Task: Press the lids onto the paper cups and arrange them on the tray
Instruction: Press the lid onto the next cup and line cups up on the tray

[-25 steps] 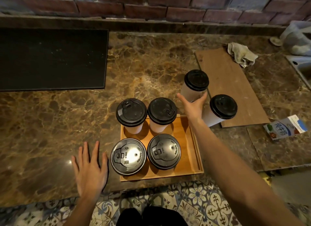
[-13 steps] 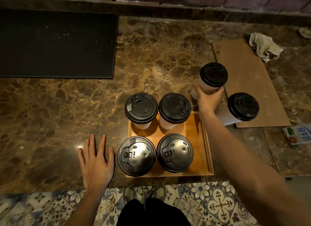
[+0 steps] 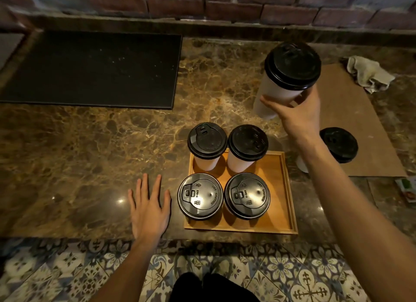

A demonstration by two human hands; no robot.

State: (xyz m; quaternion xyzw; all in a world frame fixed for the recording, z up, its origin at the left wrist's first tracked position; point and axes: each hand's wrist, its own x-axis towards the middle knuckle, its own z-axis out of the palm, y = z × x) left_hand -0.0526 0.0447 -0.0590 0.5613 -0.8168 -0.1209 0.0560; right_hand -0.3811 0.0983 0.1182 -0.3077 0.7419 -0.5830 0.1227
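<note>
Right hand [image 3: 297, 117] wrapped round the lidded cup [image 3: 276, 94], tilted, probably off the counter [image 3: 90, 155]; tray [image 3: 278, 189] free strip sits just toward me from that hand. Left hand [image 3: 149, 207] lies flat, fingers spread.

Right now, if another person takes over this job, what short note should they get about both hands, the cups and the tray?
Left hand: open, flat on the counter beside the tray.
Right hand: holds the fifth lidded cup up, beyond the tray.
Done: four lidded cups stand on the tray, two by two.
Left: set the held cup in the tray's free right strip, then bring the sixth lidded cup from the brown board.
</note>
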